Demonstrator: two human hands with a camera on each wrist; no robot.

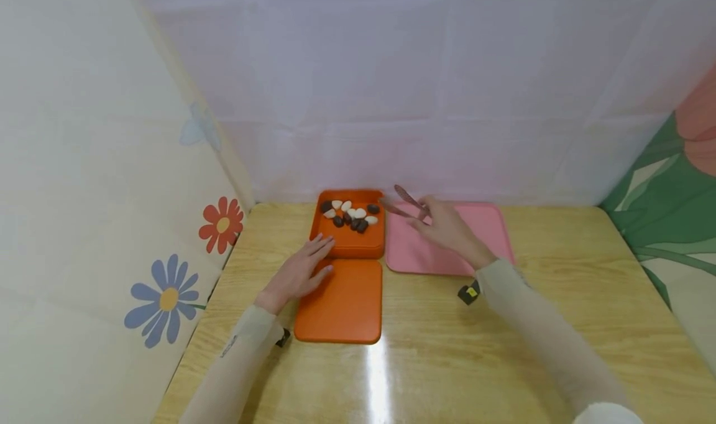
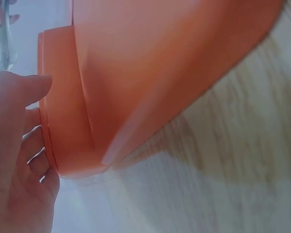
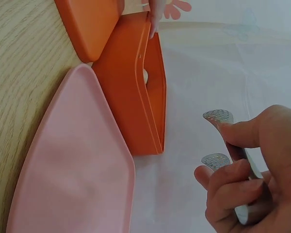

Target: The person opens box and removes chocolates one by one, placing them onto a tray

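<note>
Here right hand [image 1: 444,224] pinches tongs [image 1: 405,201], tips apart; left hand [image 1: 302,270] flat, steadying box [image 1: 349,240]. We judge pebbles [image 1: 351,215] small, slick: grip across middle.

**Colours and patterns on the work surface**

Orange box [image 1: 349,240] holds dark brown and white pieces [image 1: 351,215]. At 6 o'clock of it lies a plain orange lid [image 1: 341,303]; at 3 o'clock, a plain pink tray [image 1: 475,237]. Tongs [image 1: 405,203] are silvery with dotted tips. Table [image 1: 531,324] shows pale yellow wood grain. Left wall [image 1: 112,194] is cream with red and blue flowers; sleeves [image 1: 246,337] are beige.
</note>
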